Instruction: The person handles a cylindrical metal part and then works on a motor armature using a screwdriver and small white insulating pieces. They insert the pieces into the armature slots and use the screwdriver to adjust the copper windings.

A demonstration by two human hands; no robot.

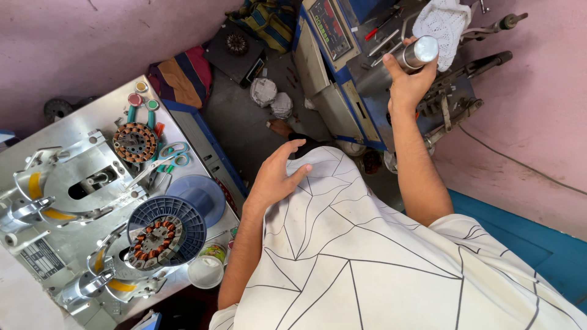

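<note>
Two hands in view, only one loaded. Right hand [408, 79] is wrapped shut around a shiny metal cylinder [419, 52], held up over the blue machine [342, 91], just beside a white cloth [441, 21]. Left hand [278, 174] is open, fingers loosely spread, holding nothing, resting flat on my knee under the white patterned shirt [367, 256]. Further out on the left, the steel work table [79, 244]: one wound stator [134, 142] sits near scissors [174, 153], another stator [157, 238] lies in a dark blue ribbed basket [166, 229], white cup [206, 269] at the edge. My read: stators look wound and parked, untouched; cylinder is in hand, not set down anywhere yet.
</note>
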